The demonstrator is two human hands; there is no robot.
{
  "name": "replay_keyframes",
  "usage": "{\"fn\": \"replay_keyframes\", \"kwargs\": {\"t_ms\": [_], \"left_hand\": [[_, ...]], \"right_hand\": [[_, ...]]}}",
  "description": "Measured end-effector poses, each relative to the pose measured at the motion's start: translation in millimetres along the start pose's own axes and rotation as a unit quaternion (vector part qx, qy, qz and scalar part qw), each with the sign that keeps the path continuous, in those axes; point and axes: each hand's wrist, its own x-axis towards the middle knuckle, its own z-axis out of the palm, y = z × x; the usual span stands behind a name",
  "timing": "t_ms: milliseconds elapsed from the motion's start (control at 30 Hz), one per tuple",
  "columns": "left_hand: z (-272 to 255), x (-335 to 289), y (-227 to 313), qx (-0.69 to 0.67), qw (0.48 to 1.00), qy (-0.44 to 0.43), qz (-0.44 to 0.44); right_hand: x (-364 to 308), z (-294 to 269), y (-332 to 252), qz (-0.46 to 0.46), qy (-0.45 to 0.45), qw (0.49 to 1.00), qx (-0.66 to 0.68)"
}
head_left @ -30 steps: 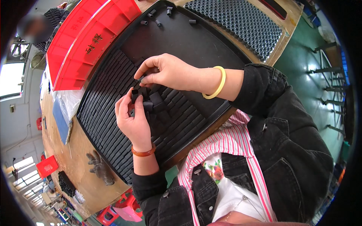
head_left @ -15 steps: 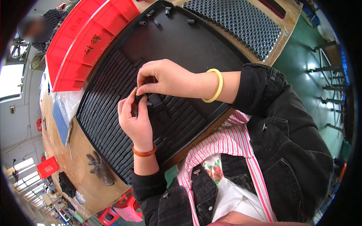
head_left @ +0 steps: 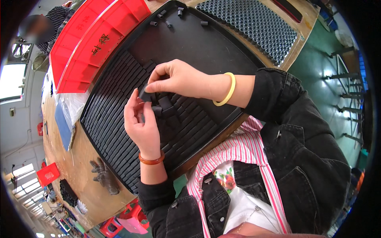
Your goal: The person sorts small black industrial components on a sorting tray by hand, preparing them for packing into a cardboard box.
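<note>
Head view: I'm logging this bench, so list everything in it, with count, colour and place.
table: one, brown, across centre
tray: one, black, on table
packed pieces: many, black, in tray
loose tubes: several, dark, tray's far end
held piece: one, black, above tray
ringed parts: many, grey, upper right
red bin: one, red, left of tray
plastic sheeting: one piece, clear, left
blue sheet: one, blue, left
glove: one, dark, lower left
small box: one, red, far left
stools: count unclear, red, lower left
co-worker: one, striped top, upper left
far background: too small to list
apron: one, pink and white, lower centre
jacket: one, black, lower right
left hand: one, amber bangle, touching held piece
right hand: one, yellow bangle, touching held piece
</note>
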Motion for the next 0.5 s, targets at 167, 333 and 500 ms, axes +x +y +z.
{"fn": "replay_keyframes", "kwargs": {"t_ms": [167,333,500], "left_hand": [[-5.5,-0.1,0.9,-0.133,0.99,0.006,-0.034],[-3.8,-1.0,1.7,-0.193,0.978,0.003,-0.079],[-7.1,-0.8,4.9,-0.245,0.963,-0.018,-0.111]], "right_hand": [[2.9,-1.8,2.5,0.084,-0.042,0.982,0.161],[-0.8,-1.7,-2.4,0.086,-0.056,0.988,0.116],[-3.0,-1.8,-5.6,0.075,-0.062,0.994,0.056]]}}
